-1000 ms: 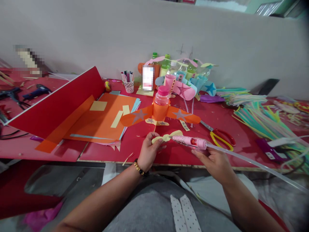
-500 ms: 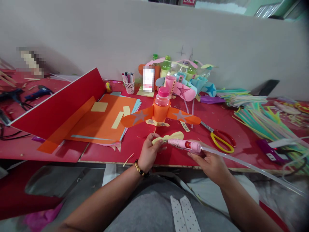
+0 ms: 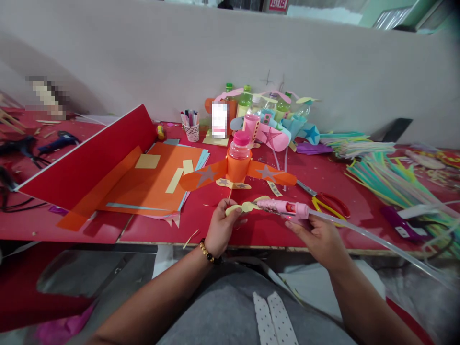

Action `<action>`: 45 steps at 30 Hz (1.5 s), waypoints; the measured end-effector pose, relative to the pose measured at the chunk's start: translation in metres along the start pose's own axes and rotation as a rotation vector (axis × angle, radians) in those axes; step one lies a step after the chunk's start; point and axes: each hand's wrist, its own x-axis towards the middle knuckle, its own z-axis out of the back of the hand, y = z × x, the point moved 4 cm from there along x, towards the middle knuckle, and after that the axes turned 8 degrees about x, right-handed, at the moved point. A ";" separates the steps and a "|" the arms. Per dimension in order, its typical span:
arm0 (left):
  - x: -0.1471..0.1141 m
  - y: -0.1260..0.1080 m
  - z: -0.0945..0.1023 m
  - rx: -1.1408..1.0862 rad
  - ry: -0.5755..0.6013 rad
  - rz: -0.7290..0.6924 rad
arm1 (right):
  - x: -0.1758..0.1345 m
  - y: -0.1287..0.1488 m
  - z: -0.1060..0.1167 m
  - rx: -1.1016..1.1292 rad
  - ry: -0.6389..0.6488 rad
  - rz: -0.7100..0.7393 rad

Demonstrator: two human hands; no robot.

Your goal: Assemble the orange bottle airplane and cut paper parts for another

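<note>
Between the fingers of my left hand [image 3: 221, 225] is a pale yellow paper propeller [image 3: 247, 206]. My right hand [image 3: 318, 239] grips a pink hot glue gun [image 3: 285, 209], its tip at the propeller's right blade. A long clear glue stick [image 3: 373, 235] runs out of the gun's back toward the right. Just beyond my hands stands a bottle plane [image 3: 239, 160] with a pink cap, an orange paper wrap and orange wings bearing grey stars. A thin stick reaches from below it toward my left hand; whether it touches the propeller I cannot tell.
Scissors [image 3: 330, 206] lie right of the plane, near a purple power bank-like box [image 3: 406, 230] and paper strips [image 3: 381, 177]. At left are orange sheets [image 3: 158, 184] and a propped red board [image 3: 89, 153]. Several finished bottle planes [image 3: 273, 136], a pen cup [image 3: 191, 132] and a phone [image 3: 219, 120] stand behind.
The glue gun in my right hand has shifted a little right, its tip drawing back from the propeller's middle. My left hand stays in place, with the propeller slightly turned.
</note>
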 end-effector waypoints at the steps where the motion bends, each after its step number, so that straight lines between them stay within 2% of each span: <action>1: 0.000 0.000 0.000 0.002 -0.002 0.001 | 0.001 -0.001 0.001 0.009 0.001 -0.011; 5: 0.000 -0.001 0.001 -0.007 -0.033 0.011 | 0.009 -0.012 0.009 0.082 0.002 -0.054; 10: -0.001 -0.008 0.002 -0.054 -0.047 0.062 | 0.015 -0.041 0.019 0.286 0.011 -0.233; 14: -0.003 -0.015 0.010 -0.069 -0.065 0.093 | 0.014 -0.064 0.022 0.392 -0.037 -0.351; 17: -0.009 -0.025 0.015 -0.057 -0.043 0.092 | 0.014 -0.078 0.022 0.397 -0.048 -0.396; 20: -0.019 -0.046 0.014 -0.016 -0.003 0.069 | 0.015 -0.088 0.023 0.367 -0.026 -0.382; 22: -0.023 -0.070 0.012 0.047 0.025 -0.002 | 0.016 -0.094 0.022 0.337 0.001 -0.363; 25: -0.017 -0.115 0.009 0.182 0.032 -0.206 | 0.016 -0.105 0.020 0.318 0.047 -0.357; 29: 0.020 -0.177 0.003 0.349 -0.025 -0.564 | 0.014 -0.121 0.016 0.446 0.009 -0.387; 32: 0.057 -0.207 -0.006 0.467 -0.084 -0.802 | 0.013 -0.128 0.016 0.535 -0.060 -0.393; 34: 0.077 -0.215 -0.014 0.542 -0.080 -0.882 | 0.013 -0.128 0.017 0.528 -0.071 -0.389; 37: 0.095 -0.213 -0.023 0.665 -0.027 -0.927 | 0.013 -0.126 0.017 0.507 -0.040 -0.382; 45: 0.099 -0.197 -0.017 0.800 0.117 -0.915 | 0.012 -0.120 0.016 0.510 -0.021 -0.384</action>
